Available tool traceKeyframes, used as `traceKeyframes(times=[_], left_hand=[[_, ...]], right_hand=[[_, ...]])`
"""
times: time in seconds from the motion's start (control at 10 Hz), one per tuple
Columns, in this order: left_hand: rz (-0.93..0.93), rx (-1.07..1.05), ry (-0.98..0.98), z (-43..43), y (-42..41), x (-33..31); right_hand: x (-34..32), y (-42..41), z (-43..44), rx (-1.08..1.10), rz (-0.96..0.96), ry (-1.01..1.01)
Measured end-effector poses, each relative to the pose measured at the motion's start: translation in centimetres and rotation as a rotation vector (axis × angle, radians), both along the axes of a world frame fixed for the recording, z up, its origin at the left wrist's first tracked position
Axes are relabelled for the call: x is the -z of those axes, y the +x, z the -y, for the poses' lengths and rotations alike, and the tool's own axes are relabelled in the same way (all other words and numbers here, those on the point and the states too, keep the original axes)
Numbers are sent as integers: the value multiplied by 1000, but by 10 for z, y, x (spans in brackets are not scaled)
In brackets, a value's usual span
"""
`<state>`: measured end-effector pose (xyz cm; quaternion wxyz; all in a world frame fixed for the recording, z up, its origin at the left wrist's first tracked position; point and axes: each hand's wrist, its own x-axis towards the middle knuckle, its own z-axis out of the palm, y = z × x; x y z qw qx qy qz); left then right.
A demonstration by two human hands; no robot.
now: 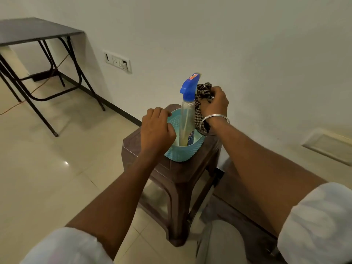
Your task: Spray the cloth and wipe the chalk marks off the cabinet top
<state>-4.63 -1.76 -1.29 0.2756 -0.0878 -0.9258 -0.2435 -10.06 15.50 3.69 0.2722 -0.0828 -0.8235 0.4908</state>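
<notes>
Two bare forearms (pixel 257 159) in rolled white sleeves (pixel 314 225) extend forward over a tiled floor (pixel 47 178). A brown plastic stool (pixel 171 174) stands against the white wall (pixel 247 44) and carries a light-blue basket (pixel 182 153) on its seat. The left grip (pixel 158 128) sits over the basket's near-left rim with fingers curled; whether they clasp the rim cannot be told. A spray bottle (pixel 187 115) with a clear body and a blue trigger head stands upright inside the basket. Just right of the bottle, the right grip (pixel 214 103) is clenched round a bunched black-and-white checked cloth (pixel 199 113), which hangs from the fingers down to the basket's far-right rim. A metal bangle (pixel 216 118) circles that wrist. Farther off, a switch-and-socket plate (pixel 118 61) is set in the wall. At far left a dark folding table (pixel 34 29) stands on black legs, with an orange cable (pixel 15 107) trailing across the floor beneath it.
</notes>
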Motion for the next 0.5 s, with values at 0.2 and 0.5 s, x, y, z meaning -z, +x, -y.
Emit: traceKeyframes(times=[0.2,0.5], left_hand=[[50,63,-86,-4,-8,23],[98,85,-139,-9,-4,19]], right_hand=[[25,-8,-8,-146,223,230],[36,18,-27,-223,304,585]])
